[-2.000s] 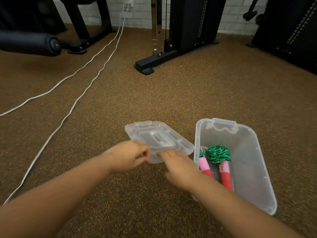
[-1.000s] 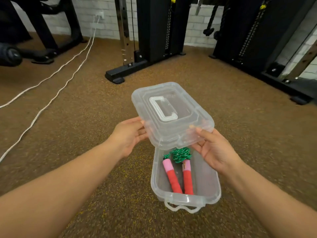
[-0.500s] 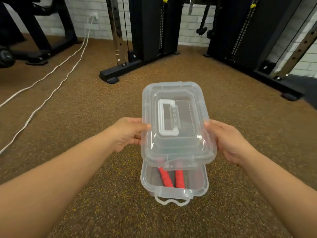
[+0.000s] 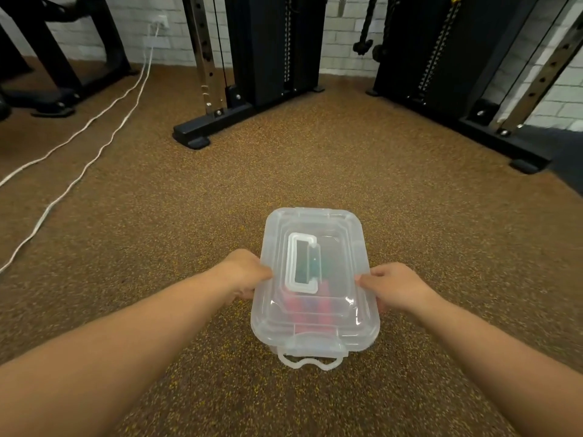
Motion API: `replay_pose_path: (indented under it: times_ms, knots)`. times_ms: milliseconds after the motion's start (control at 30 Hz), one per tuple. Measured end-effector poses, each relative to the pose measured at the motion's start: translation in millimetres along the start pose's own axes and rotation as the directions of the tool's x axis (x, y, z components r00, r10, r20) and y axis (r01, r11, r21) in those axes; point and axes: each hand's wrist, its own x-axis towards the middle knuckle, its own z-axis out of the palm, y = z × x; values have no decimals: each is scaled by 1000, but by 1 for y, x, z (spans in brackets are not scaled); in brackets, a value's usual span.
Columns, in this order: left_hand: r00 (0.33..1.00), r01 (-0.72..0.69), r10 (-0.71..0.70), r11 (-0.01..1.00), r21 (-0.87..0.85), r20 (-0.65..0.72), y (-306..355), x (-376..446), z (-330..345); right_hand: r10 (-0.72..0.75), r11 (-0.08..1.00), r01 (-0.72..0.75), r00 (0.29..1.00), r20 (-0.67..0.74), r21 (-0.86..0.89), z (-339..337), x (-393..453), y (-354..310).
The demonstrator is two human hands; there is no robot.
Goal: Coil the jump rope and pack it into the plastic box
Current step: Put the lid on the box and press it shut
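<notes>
The clear plastic box [image 4: 362, 343] stands on the brown floor in front of me, with its clear lid [image 4: 340, 247] lying on top and covering the opening. A white handle [image 4: 302, 263] lies flat on the lid. Through the plastic the jump rope [image 4: 307, 305] shows dimly: red and pink handles near me, green rope under the handle. My left hand [image 4: 244, 275] grips the lid's left edge and my right hand [image 4: 394, 287] grips its right edge. The box's white latch loop [image 4: 310, 362] hangs loose at the near end.
Black gym machine frames [image 4: 202, 130] stand at the back, with another base foot [image 4: 525, 165] at the right. Two white cables [image 4: 94, 156] run across the floor on the left toward a wall socket. Brown speckled flooring surrounds the box.
Both hands picked the lid up off the floor, carried it over the box and lowered it. It now rests on the box, hiding most of the jump rope.
</notes>
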Motion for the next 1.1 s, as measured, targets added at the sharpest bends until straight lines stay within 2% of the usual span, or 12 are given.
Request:
replay_pose_path:
  times_ms: [400, 600, 833, 900, 967, 1033, 1100]
  knots:
    - [1000, 6, -4, 989, -150, 11, -6, 4, -3, 21, 942, -70, 989, 149, 329, -3, 9, 8]
    - [1000, -24, 21, 987, -157, -19, -11, 4, 0, -7, 914, -45, 992, 125, 404, 5, 7, 14]
    - [998, -54, 50, 990, -129, -30, -16, 6, 5, -8, 918, -18, 998, 65, 397, 11, -2, 17]
    - [995, -93, 90, 994, -64, -43, -18, 8, 6, -17, 906, 0, 999, 37, 424, 13, -6, 18]
    - [972, -200, 213, 972, 125, -101, -19, 5, 10, -23, 903, 11, 999, 22, 428, 16, -11, 20]
    - [889, -383, 449, 838, 388, -91, -22, -5, 15, -10, 904, 6, 1000, 8, 428, 21, -14, 23]
    - [767, -539, 641, 610, 580, 39, -29, -18, 22, 13, 902, -16, 1000, 10, 431, 27, -18, 28]
